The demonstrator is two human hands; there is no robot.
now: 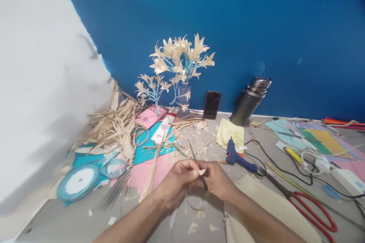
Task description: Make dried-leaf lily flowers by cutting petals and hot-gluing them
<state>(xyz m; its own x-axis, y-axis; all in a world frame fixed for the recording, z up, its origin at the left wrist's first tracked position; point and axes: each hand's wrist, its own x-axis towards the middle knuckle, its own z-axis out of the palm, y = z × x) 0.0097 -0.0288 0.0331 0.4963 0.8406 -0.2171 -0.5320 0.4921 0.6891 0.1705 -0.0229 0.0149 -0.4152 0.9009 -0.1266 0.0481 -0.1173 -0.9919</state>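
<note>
My left hand (184,174) and my right hand (213,178) meet over the near middle of the table, fingers pinched together. Between them is a small pale piece of dried husk (202,172), shaped like a petal, against my left thumb tip. A thin dark rod (194,152) passes between the hands, its lower end showing under my right fingers; its exact kind is unclear. The far fingers of both hands are partly hidden. Past the hands stand pale husk flowers (182,49) on light-blue stems in a clear bottle (184,97), beside a smaller sprig (154,89).
Left lie a heap of dried husks (114,121), a blue ribbon roll (79,182) and thin wires (115,190). A blue glue gun (239,157), its cable, and red-handled scissors (310,207) lie right. A phone (211,105) and dark flask (249,102) stand by the blue wall.
</note>
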